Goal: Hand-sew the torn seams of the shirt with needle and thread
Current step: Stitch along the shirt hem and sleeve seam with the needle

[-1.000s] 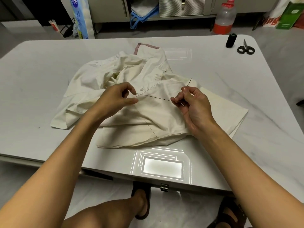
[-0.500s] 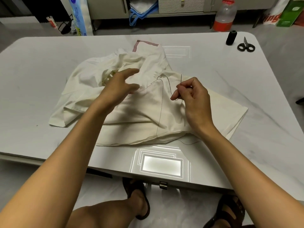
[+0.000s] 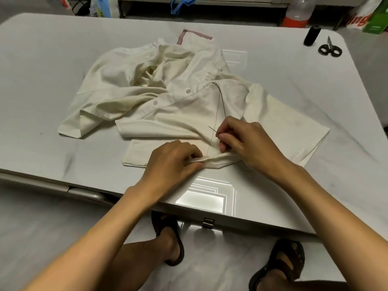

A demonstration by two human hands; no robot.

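L hand [image 3: 172, 159] pinches shirt hem [image 3: 220, 159]; R hand [image 3: 245, 141] pinches needle [image 3: 212, 129], fingers curled.

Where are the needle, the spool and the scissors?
needle [image 3: 212, 129], head view, middle of its bare shaft.
spool [image 3: 312, 35], head view, middle of its black side.
scissors [image 3: 329, 43], head view, blades near the pivot.

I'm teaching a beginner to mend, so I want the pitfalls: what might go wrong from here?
1. The thread lies in a long slack loop across the shirt; pulled through, it may tangle or knot.
2. The left hand pinches the folded edge close beside the right hand holding the needle; a stitch there might prick a fingertip.
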